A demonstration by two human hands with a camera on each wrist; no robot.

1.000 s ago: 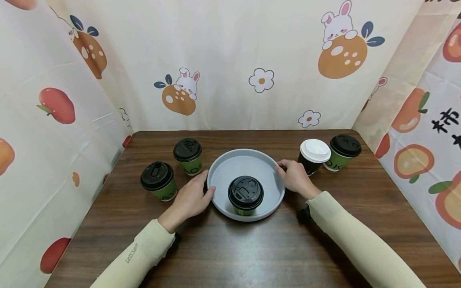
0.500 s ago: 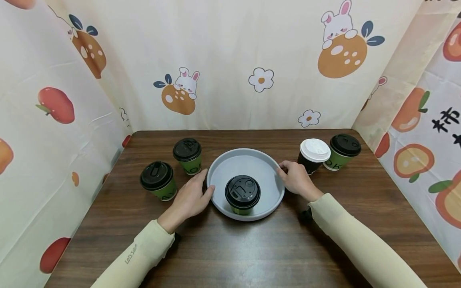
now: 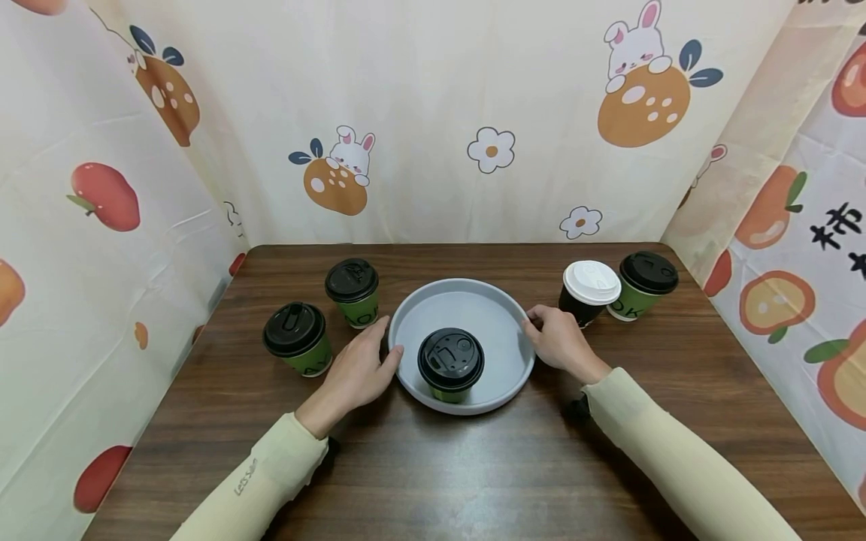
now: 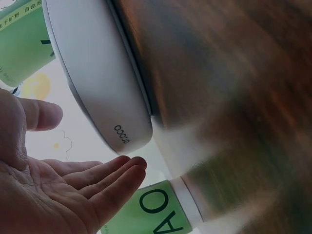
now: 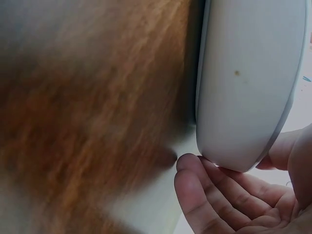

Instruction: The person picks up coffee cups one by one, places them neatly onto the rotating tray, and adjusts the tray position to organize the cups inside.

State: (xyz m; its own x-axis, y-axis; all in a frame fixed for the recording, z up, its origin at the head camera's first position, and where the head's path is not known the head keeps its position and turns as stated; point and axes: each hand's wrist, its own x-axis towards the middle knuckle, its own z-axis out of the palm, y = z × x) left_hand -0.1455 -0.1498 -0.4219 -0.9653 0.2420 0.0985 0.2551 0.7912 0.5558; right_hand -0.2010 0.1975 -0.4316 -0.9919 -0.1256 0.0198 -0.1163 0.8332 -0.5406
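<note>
A round grey tray (image 3: 497,315) sits mid-table, with a green paper cup (image 3: 451,364) under a black lid standing on its front-left part. My left hand (image 3: 358,368) is at the tray's left side, fingers straight along the outer wall and thumb over the rim. In the left wrist view, the fingertips (image 4: 139,163) come right at the wall and the thumb (image 4: 46,115) stands apart from it. At the right side, my right hand (image 3: 561,342) pinches the tray's edge. The right wrist view shows its fingers (image 5: 192,187) against the outer wall and the thumb behind the rim.
Two black-lidded green cups, one nearer (image 3: 298,338) and one farther (image 3: 352,291), stand left of the tray. On the right are a white-lidded black cup (image 3: 588,291) and another green cup (image 3: 643,285). Patterned curtains (image 3: 433,113) border the brown wooden table (image 3: 460,481).
The cup on the tray has moved a little to the left in view, while the tray's outline stays put. My right hand has shifted slightly right; the left hand barely moved.
</note>
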